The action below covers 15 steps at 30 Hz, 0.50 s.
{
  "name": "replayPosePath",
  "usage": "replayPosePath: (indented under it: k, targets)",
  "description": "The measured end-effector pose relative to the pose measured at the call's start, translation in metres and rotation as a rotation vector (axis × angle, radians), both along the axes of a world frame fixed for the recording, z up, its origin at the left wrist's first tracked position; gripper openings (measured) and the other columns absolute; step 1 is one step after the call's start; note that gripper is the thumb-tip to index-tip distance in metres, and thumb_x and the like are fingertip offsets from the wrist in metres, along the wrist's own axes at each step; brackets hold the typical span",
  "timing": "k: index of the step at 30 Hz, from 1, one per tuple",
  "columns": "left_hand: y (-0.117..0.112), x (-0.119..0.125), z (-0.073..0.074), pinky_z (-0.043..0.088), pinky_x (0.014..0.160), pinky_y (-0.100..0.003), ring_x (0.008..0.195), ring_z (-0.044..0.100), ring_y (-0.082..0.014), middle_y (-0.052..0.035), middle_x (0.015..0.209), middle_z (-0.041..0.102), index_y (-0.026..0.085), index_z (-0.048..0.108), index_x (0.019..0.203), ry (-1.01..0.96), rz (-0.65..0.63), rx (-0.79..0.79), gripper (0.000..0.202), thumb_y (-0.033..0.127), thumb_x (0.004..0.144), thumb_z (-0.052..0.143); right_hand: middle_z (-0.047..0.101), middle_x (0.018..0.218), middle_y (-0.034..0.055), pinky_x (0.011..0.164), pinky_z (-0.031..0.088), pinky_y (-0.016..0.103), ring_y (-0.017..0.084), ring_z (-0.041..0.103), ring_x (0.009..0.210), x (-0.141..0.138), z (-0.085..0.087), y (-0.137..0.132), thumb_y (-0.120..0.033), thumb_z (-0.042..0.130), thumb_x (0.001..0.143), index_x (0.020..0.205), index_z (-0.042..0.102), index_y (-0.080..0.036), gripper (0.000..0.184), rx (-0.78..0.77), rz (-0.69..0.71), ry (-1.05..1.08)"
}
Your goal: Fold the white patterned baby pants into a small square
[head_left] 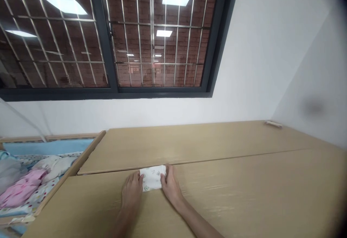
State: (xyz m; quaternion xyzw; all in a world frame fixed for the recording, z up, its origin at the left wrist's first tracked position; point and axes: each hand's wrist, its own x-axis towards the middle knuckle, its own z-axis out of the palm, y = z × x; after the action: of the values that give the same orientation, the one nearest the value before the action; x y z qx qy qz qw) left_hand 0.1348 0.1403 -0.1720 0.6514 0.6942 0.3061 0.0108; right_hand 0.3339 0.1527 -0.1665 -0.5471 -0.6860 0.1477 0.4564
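A small folded white cloth [152,177] with a sparse green and dark print lies on the tan tabletop [230,194], close to the seam between two boards. My left hand [132,190] holds its left edge, thumb on the near side of the cloth and fingers curled beside it. On the opposite edge, my right hand [171,184] grips the cloth between thumb and fingers. What lies under the cloth is hidden.
To the left stands a wooden crib [73,167] with a pink garment [25,187] and pale cloths inside. A small white item [273,124] rests at the table's far right corner. Behind are a white wall and a barred window [162,92].
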Motion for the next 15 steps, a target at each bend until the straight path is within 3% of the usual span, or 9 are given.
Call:
replayPosePath:
  k: [3,6,8,11,15]
  targets:
    - [-0.004,0.006,-0.005,0.049,0.100,-0.046,0.116,0.062,-0.0298,-0.0178,0.125,0.066,0.016,0.057,0.129,0.048,-0.115,0.287,0.040,0.037,0.105,0.032,0.051,0.145,0.0202,0.110,0.042,0.053,0.033,0.048,0.136,0.001,0.008,-0.005,-0.029,0.041,0.100,0.143,0.048,-0.016,0.044,0.090,-0.009,-0.243]
    - [-0.010,0.016,-0.013,0.045,0.111,-0.045,0.137,0.050,-0.0281,-0.0175,0.149,0.052,0.016,0.034,0.153,0.090,-0.397,0.327,0.054,0.041,0.105,0.034,0.040,0.160,0.0142,0.119,0.033,0.052,0.030,0.036,0.148,0.002,0.017,-0.009,-0.031,0.040,0.102,0.158,0.034,-0.021,0.057,0.110,0.276,-0.465]
    - [-0.014,0.022,-0.018,0.041,0.115,-0.046,0.145,0.041,-0.0282,-0.0170,0.157,0.043,0.015,0.020,0.160,0.165,-0.504,0.290,0.064,0.045,0.105,0.036,0.032,0.165,0.0102,0.122,0.029,0.049,0.027,0.029,0.152,0.004,0.021,-0.010,-0.031,0.043,0.100,0.162,0.025,-0.022,0.065,0.062,0.423,-0.546]
    - [-0.016,0.025,-0.025,0.038,0.118,-0.047,0.149,0.034,-0.0274,-0.0139,0.162,0.036,0.017,0.011,0.163,0.260,-0.510,0.253,0.069,0.043,0.105,0.039,0.026,0.167,0.0076,0.126,0.022,0.049,0.025,0.022,0.155,0.005,0.022,-0.011,-0.031,0.045,0.098,0.163,0.021,-0.022,0.070,-0.037,0.464,-0.587]
    - [-0.016,0.017,-0.032,0.038,0.118,-0.048,0.150,0.033,-0.0285,-0.0146,0.162,0.035,0.017,0.005,0.163,0.293,-0.393,0.261,0.073,0.042,0.105,0.040,0.024,0.167,0.0090,0.127,0.019,0.049,0.025,0.018,0.156,0.008,0.020,-0.013,-0.038,0.038,0.104,0.163,0.022,-0.019,0.064,-0.102,0.391,-0.559]
